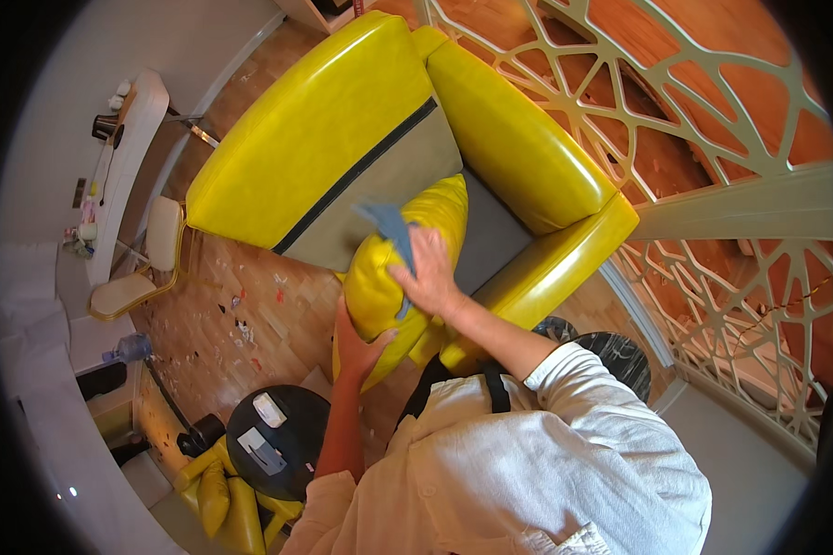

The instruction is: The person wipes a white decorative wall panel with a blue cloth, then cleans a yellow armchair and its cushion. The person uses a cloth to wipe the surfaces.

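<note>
A yellow leather-look cushion stands tilted on end in front of me, before a yellow armchair or sofa. My left hand grips the cushion's lower left side. On the upper part of the cushion lies my right hand, holding a blue-grey cloth pressed against it; the cloth's loose end is blurred. Behind the cushion show the seat's bare grey-brown base and a dark strip across the lower backrest.
A round black table with a tissue pack and papers is at lower left, beside a smaller yellow seat. Scraps litter the wooden floor. A lattice partition runs along the right. A dark marble-look round table stands behind my right arm.
</note>
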A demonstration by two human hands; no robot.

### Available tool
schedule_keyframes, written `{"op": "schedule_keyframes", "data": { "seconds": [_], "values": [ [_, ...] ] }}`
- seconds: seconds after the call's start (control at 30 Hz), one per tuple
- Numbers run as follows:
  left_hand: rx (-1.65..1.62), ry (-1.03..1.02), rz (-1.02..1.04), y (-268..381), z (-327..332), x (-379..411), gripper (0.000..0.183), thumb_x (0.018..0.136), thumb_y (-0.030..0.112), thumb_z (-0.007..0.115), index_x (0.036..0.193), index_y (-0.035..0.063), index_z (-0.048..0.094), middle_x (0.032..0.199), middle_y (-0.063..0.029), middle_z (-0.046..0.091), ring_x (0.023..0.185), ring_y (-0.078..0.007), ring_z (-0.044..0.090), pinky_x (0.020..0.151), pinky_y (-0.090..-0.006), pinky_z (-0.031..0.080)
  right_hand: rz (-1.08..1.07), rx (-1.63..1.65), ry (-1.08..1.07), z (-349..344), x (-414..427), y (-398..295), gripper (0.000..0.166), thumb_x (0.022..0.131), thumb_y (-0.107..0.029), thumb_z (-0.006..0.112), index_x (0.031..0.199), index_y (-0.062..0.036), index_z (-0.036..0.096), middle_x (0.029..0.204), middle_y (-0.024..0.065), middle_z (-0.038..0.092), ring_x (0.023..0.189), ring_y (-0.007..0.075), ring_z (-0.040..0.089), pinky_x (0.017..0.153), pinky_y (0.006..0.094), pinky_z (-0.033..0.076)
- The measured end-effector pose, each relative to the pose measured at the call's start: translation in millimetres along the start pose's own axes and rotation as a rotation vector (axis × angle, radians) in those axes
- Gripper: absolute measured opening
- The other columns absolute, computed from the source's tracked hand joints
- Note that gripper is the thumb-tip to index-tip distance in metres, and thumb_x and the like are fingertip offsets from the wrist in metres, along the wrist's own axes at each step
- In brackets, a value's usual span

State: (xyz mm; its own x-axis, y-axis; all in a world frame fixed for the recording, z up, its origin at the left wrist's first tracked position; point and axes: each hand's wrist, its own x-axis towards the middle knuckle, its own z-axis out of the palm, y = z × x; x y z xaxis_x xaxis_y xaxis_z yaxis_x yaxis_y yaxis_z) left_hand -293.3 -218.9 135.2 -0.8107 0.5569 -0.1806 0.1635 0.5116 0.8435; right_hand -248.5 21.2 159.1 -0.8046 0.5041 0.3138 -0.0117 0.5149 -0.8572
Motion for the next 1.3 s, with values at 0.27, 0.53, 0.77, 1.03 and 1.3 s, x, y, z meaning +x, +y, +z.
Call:
{"op": "schedule_keyframes", "data": {
  "seconds": [0.27, 0.53, 0.77, 1.03, 1.3],
  "values": [
    [-0.126, 0.250, 0.106, 60.2, -4.5, -19.2, 0.095, 0.072, 0.010, 0.087, 0.152, 0.0027, 0.036, 0.151, -0.0150, 0.044, 0.140, -0.0286, 0.043, 0.119, -0.0415, 0.031, 0.015, -0.015, -0.426, 43.2, -66.8, 30.6, 0.058, 0.105, -0.038, 0.046, 0.149, -0.0010, 0.043, 0.154, 0.0180, 0.042, 0.141, 0.0407, 0.037, 0.117, 0.0490, 0.028],
    [0.067, 0.394, 0.106, 73.6, 14.2, -28.8, 0.060, 0.081, 0.006, 0.080, 0.136, 0.0040, 0.055, 0.146, -0.0158, 0.053, 0.138, -0.0314, 0.047, 0.118, -0.0421, 0.033, 0.333, -0.094, -0.440, 58.0, -47.9, 90.0, 0.061, 0.107, -0.046, 0.039, 0.151, -0.0033, 0.046, 0.160, 0.0144, 0.039, 0.148, 0.0385, 0.033, 0.121, 0.0465, 0.023],
    [0.080, 0.373, 0.159, 79.3, 11.5, -38.3, 0.048, 0.077, 0.011, 0.084, 0.120, 0.0038, 0.063, 0.139, -0.0143, 0.058, 0.138, -0.0370, 0.046, 0.118, -0.0483, 0.032, 0.118, 0.153, -0.685, 33.9, -60.4, 12.2, 0.059, 0.107, -0.047, 0.041, 0.149, -0.0061, 0.049, 0.158, 0.0137, 0.043, 0.143, 0.0394, 0.039, 0.122, 0.0461, 0.024],
    [0.171, 0.225, 0.234, 87.5, 35.8, -54.9, 0.024, 0.077, 0.012, 0.085, 0.098, 0.0083, 0.073, 0.115, -0.0054, 0.073, 0.122, -0.0294, 0.061, 0.119, -0.0531, 0.030, 0.205, -0.300, -0.677, 47.1, -12.6, 118.1, 0.058, 0.105, -0.049, 0.044, 0.141, -0.0059, 0.057, 0.149, 0.0142, 0.054, 0.139, 0.0365, 0.046, 0.117, 0.0479, 0.031],
    [0.138, 0.172, 0.320, 93.6, 56.6, -65.0, 0.020, 0.073, 0.011, 0.087, 0.090, 0.0094, 0.076, 0.103, -0.0037, 0.076, 0.109, -0.0252, 0.067, 0.119, -0.0525, 0.032, 0.134, 0.055, -0.997, 35.6, -45.3, 55.5, 0.064, 0.104, -0.055, 0.041, 0.140, -0.0042, 0.058, 0.142, 0.0168, 0.060, 0.132, 0.0351, 0.054, 0.112, 0.0434, 0.039]
  ]
}}
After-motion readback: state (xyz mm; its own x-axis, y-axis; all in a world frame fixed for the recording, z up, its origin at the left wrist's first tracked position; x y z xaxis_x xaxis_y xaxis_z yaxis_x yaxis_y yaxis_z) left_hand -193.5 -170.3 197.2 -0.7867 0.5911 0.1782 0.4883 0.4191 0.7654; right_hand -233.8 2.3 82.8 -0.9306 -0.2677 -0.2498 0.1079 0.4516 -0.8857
